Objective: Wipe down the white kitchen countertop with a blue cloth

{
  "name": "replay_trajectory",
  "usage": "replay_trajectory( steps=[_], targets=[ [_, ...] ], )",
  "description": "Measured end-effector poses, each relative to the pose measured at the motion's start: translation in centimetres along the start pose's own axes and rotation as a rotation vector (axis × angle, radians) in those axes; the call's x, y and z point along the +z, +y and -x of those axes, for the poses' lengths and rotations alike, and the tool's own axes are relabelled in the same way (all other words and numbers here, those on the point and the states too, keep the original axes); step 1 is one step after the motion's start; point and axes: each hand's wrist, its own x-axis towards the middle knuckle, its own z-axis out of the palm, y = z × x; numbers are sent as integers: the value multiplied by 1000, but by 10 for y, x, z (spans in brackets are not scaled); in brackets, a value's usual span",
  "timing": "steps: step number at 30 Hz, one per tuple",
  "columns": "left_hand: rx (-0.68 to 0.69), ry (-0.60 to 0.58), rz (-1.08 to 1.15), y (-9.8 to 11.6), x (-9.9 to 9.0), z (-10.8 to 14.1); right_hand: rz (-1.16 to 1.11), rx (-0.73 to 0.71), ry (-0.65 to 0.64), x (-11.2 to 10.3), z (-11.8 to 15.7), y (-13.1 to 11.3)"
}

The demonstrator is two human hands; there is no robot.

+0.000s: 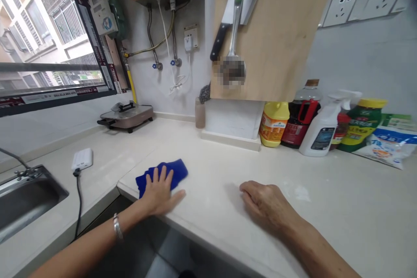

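A dark blue cloth (178, 170) lies bunched on the pale countertop (208, 173), close to the counter's inner corner. My left hand (159, 191) presses flat on the cloth with its fingers spread and the thumb out to the right over bare counter. My right hand (262, 200) rests on the counter to the right, its fingers curled in; whether anything is inside them is hidden. A bracelet (117, 226) circles my left wrist.
A sink (29, 200) and a white power bank (82, 159) with a black cable are at the left. An electric pan (127, 115) stands behind. Along the wall at right are a spray bottle (321, 132), a yellow jug (274, 126), other bottles and bags.
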Motion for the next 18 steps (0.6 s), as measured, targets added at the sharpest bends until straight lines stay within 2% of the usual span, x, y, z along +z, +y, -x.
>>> replay_trajectory(
  steps=[4, 8, 13, 18],
  targets=[
    [288, 29, 60, 32, 6, 5, 59, -14, -49, -3, -1, -1],
    [470, 41, 98, 55, 4, -10, 90, -4, -71, -7, -3, -2],
    [601, 41, 132, 74, -2, -47, 104, -49, -28, -5, -5, -4],
    [632, 130, 155, 93, 3, -87, 118, -85, -46, 0, -4, -3]
  ],
)
